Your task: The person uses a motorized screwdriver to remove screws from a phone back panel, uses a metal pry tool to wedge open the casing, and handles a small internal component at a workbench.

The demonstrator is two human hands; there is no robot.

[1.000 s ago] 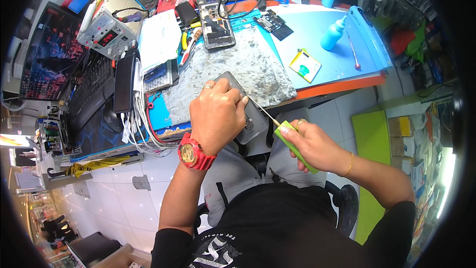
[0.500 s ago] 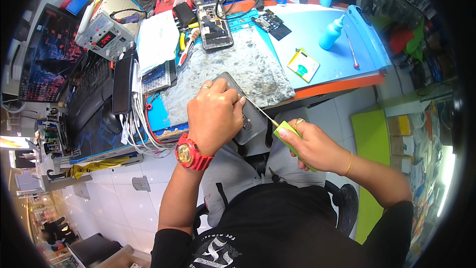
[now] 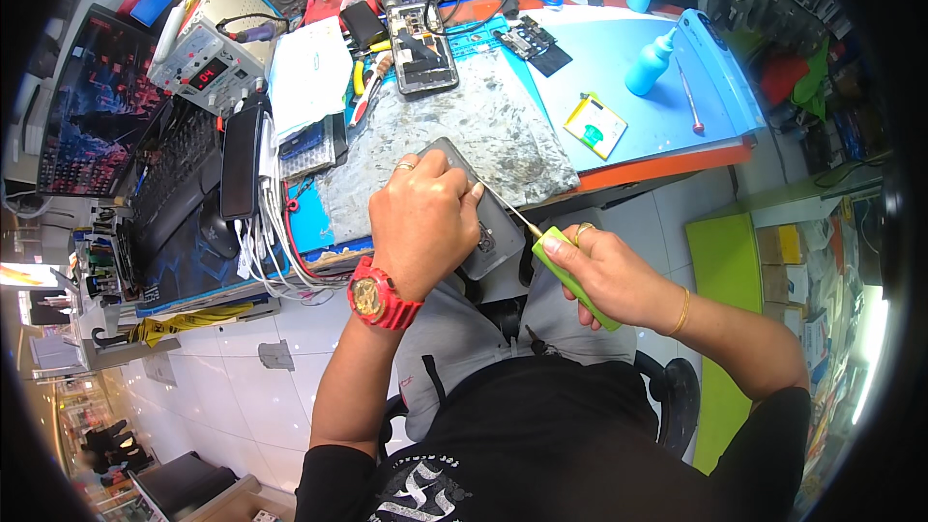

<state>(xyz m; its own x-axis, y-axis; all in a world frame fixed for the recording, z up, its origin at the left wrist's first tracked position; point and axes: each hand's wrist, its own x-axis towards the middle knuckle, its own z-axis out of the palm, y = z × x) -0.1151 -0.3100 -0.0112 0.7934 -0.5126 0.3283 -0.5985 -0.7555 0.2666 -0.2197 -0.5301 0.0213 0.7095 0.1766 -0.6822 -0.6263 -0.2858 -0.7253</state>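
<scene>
My left hand (image 3: 425, 217), with a red watch on its wrist, is closed around a dark grey phone (image 3: 498, 244). The phone sticks out past the table's front edge, and my hand covers much of its left side. In my right hand (image 3: 604, 275) is a tool with a bright green handle (image 3: 572, 280) and a thin metal blade (image 3: 509, 205). That blade lies along the phone's upper right edge, its tip close to my left thumb. Whether the tip has gone into a seam I cannot tell.
A stained grey mat (image 3: 445, 126) covers the near table. Behind it lies an opened phone (image 3: 423, 53). To the right are a small battery-like pack (image 3: 595, 126), a blue bottle (image 3: 651, 66) and a thin screwdriver (image 3: 690, 101). White cables (image 3: 266, 246) hang at the left edge.
The view has shifted slightly. Both hands keep their grip, and the blade stays along the phone's edge with hardly any visible movement.
</scene>
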